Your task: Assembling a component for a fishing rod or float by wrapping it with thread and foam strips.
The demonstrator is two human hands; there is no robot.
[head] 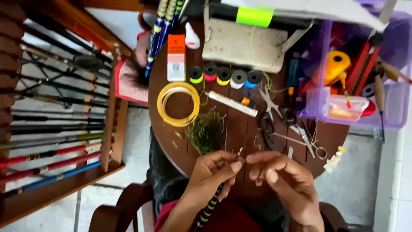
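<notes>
The left hand (214,169) pinches a slim rod (213,202) with black and yellow-green bands, thumb and fingers closed round it just below its small metal tip (239,151). The rod runs down and to the left from that grip, toward the person's lap. The right hand (281,178) sits just beside the left, its fingers curled narrow with the fingertips (254,160) close to the rod's tip; whether they hold a thread there is too fine to tell.

Both hands hover over the near edge of the round dark wooden counter (240,129). Just beyond them lies a tangle of green fibre (206,131), with a coil of yellow line (178,104) to its far left. Farther off stands a row of five thread spools (224,76). To the right lie scissors (274,114), and a purple plastic box (392,107) of tools is at the far right. Left of the counter, a wooden rack (109,129) holds many long rods.
</notes>
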